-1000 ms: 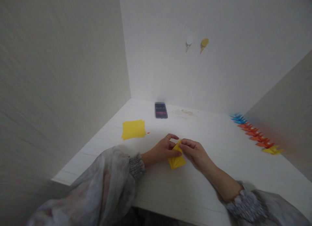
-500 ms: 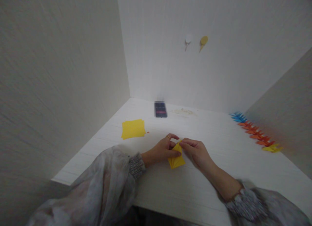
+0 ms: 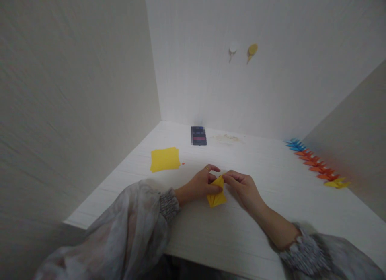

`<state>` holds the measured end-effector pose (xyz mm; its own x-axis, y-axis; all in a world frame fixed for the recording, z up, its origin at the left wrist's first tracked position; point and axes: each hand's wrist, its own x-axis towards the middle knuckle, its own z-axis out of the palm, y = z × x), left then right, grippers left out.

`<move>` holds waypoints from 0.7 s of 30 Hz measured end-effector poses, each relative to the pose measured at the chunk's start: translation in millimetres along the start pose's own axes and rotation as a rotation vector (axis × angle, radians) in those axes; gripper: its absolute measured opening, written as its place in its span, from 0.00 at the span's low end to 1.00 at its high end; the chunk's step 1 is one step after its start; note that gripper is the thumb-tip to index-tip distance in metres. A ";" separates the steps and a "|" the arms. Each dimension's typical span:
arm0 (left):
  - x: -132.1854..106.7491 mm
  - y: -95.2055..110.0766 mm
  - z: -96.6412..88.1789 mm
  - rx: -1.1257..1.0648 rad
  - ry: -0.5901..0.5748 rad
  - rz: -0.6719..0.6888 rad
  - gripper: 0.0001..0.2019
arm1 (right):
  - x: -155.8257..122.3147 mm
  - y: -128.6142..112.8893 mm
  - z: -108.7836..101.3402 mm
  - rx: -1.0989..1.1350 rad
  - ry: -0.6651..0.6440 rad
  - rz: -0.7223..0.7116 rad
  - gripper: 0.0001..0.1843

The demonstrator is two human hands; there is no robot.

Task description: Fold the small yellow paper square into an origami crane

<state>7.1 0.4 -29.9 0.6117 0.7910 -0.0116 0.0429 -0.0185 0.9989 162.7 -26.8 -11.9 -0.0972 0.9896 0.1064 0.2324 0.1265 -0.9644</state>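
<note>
A folded piece of yellow origami paper [image 3: 217, 198] is held just above the white table, its creases fanning toward the lower corner. My left hand [image 3: 202, 184] grips its left side, thumb on top, with the index finger, which wears a ring, raised and curved. At the paper's upper tip, my right hand [image 3: 241, 184] pinches with thumb and fingertips. Left of my hands lies a stack of yellow paper sheets [image 3: 165, 159], with a tiny orange scrap [image 3: 183, 163] beside it.
Along the right wall runs a row of folded paper pieces: blue ones [image 3: 294, 144], orange-red ones [image 3: 315, 164] and a yellow one [image 3: 337, 183]. A dark blurred-out object [image 3: 199, 135] rests near the back wall, which bears a white hook [image 3: 233, 49] and a yellow hook [image 3: 252, 50].
The folded paper has shifted slightly left and turned a little, its lower edge rising. Both hands keep their hold, almost in the same place.
</note>
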 end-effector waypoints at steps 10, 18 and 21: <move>-1.0 -0.4 2.7 -0.197 -0.006 -0.084 0.16 | -0.3 -0.1 -1.2 -0.017 0.011 -0.050 0.10; -2.5 2.0 1.1 -0.242 -0.024 -0.125 0.16 | -1.3 -2.9 -2.0 0.026 0.049 -0.023 0.12; -3.8 3.6 0.9 -0.257 -0.034 -0.122 0.15 | -0.9 -2.8 -3.4 0.029 0.062 -0.036 0.13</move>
<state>5.7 -3.2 -26.3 0.6407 0.7567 -0.1300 -0.0812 0.2351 0.9686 165.5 -27.8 -8.5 -0.0449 0.9868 0.1555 0.2018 0.1614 -0.9660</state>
